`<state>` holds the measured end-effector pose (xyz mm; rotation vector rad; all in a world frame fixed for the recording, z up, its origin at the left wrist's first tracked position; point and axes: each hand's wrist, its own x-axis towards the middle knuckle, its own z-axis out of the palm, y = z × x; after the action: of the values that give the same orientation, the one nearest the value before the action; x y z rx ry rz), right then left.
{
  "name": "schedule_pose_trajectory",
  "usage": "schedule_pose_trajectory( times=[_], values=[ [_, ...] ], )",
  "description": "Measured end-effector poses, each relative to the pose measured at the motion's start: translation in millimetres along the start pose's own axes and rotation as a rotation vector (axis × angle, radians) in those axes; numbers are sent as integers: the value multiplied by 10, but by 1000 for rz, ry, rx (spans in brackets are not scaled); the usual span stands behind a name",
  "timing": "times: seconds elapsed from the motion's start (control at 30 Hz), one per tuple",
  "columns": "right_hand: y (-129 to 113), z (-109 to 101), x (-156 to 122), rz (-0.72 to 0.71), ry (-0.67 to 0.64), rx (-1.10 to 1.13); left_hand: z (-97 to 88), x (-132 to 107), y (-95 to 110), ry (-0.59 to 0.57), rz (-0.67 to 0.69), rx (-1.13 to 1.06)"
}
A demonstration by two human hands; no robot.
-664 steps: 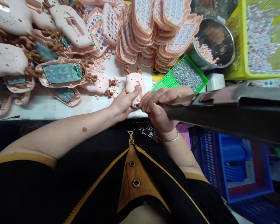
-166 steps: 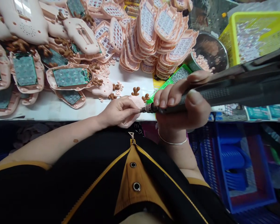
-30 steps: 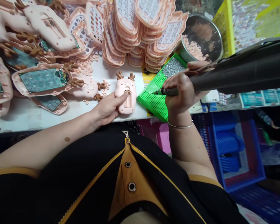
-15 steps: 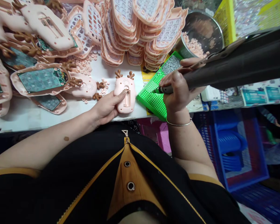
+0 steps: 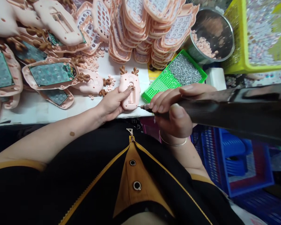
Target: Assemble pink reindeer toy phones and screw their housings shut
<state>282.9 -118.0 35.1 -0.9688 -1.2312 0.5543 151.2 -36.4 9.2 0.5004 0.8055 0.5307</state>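
My left hand (image 5: 114, 101) grips a pink toy phone (image 5: 134, 82) by its left side, thumb on the uncovered battery compartment. The toy lies back side up, its brown antlers pointing away from me. In my right hand (image 5: 173, 107) is a dark electric screwdriver (image 5: 208, 104), fingers wrapped round its body. Its thin tip is at the lower right corner of the toy, near a screw hole; whether it touches cannot be made out. Just beyond the right hand lies a green perforated tray (image 5: 158, 90) with many small silver screws (image 5: 184, 70) in its far end.
Stacked pink shells (image 5: 135, 34) rise at the back. Half-assembled toys with circuit boards (image 5: 50, 75) crowd the left. A metal bowl (image 5: 228, 40) of small pink pieces and a yellow basket (image 5: 239, 59) stand at the back right. Blue crates (image 5: 236, 184) sit below the table's edge.
My right hand has brought the screwdriver from over the green tray down and left to the toy's lower right corner. The left hand still holds the toy. The whole view has shifted slightly.
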Motion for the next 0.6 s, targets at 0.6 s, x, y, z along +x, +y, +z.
schedule_pose_trajectory(
  times=[0.6],
  values=[
    [-176, 95, 4, -3, 147, -22, -52, 17, 13, -47, -31, -42]
  ],
)
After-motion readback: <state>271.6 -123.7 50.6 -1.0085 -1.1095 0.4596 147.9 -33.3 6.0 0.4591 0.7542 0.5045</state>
